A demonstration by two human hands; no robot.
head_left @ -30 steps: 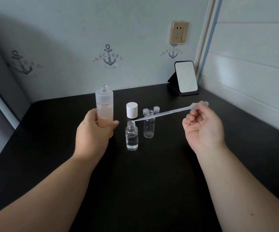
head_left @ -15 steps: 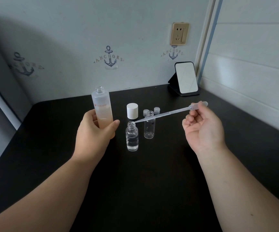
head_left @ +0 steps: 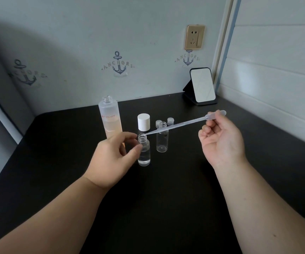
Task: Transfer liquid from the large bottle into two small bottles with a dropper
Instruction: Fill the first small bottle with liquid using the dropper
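The tall large bottle [head_left: 110, 118] stands uncapped at the back left of the black table [head_left: 166, 208], holding pale peach liquid. In front of it, my left hand [head_left: 111, 158] pinches the near small bottle [head_left: 145, 154] at its shoulder; that bottle holds clear liquid. A second small bottle [head_left: 162, 142] stands just to its right and looks empty. My right hand [head_left: 221, 140] pinches the bulb of a clear plastic dropper [head_left: 181, 124]. The dropper slants down to the left, its tip just above the near small bottle's mouth.
A white cap [head_left: 143, 121] stands behind the small bottles, with two small clear caps [head_left: 158, 122] beside it. A small mirror on a black stand [head_left: 202, 85] sits at the back right corner. Walls close in behind and on the right.
My left hand let go of the large bottle, which now stands on the table, and moved right to the near small bottle. The right hand and dropper barely moved.
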